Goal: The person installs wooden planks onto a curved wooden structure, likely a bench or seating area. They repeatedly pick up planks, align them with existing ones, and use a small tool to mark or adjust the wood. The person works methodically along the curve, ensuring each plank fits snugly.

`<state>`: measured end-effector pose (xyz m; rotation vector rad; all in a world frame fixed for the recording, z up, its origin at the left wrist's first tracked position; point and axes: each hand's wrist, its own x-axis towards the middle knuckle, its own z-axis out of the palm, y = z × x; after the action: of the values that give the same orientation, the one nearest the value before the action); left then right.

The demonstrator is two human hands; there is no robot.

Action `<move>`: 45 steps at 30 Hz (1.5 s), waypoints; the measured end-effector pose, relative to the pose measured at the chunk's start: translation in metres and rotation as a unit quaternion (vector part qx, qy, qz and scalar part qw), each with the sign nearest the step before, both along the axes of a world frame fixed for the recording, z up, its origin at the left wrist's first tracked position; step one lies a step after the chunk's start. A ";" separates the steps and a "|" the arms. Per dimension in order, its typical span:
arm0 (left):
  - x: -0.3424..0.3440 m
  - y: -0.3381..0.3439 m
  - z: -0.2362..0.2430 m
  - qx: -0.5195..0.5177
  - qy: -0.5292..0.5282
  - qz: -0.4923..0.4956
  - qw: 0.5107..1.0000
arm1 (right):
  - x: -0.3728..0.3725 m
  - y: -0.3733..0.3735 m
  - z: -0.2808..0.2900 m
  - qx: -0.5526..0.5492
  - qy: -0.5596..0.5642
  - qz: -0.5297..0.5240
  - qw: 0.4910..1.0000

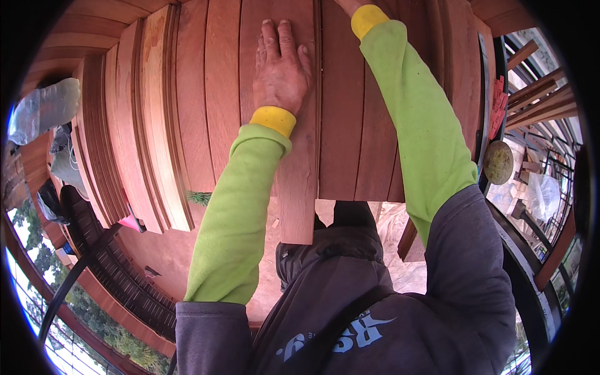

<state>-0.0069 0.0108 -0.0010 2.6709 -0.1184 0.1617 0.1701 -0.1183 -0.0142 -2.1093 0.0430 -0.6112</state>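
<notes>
Reddish-brown wooden boards (350,112) fill the upper middle of the frame, laid side by side with their long edges touching, grain running up and down the picture. Left hand (281,65) lies flat on one long reddish plank (297,187), palm down, fingers spread slightly and pointing to the top edge; nothing gripped, only pressing on the surface. That plank juts lower than its neighbours, its cut end near the centre of the frame. Right hand (349,5) reaches to the top edge and is mostly cut off by the frame; whether it is open or closed cannot be told. Both forearms wear lime-green sleeves (234,219) with yellow cuffs (273,120), over a grey hooded top (350,300) in the lower middle. A dark groove runs between the two hands, just right of the left hand. Stack of paler grooved wooden boards (150,125) stands at the upper left, edges fanned. Clear crumpled plastic sheet (44,109) at the far left. Round yellowish-green disc (498,162) at the right, beside a dark curved rim. More loose timber strips (537,100) at the upper right, well apart from the hands.
</notes>
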 end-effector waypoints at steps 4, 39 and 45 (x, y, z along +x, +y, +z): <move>0.000 0.002 -0.005 0.012 -0.016 0.004 1.000 | -0.037 0.008 0.038 0.148 0.176 0.007 0.973; -0.165 0.035 0.059 -0.143 0.036 0.219 0.964 | -0.549 -0.016 0.048 0.281 0.235 0.156 0.918; -0.185 -0.061 0.077 -0.240 0.074 0.177 0.952 | -0.541 -0.036 0.044 0.227 0.198 0.203 0.932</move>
<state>-0.1918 -0.0499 0.0756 2.1832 0.4020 0.0872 -0.3709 -0.1542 0.0297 -1.6846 -0.0237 0.0791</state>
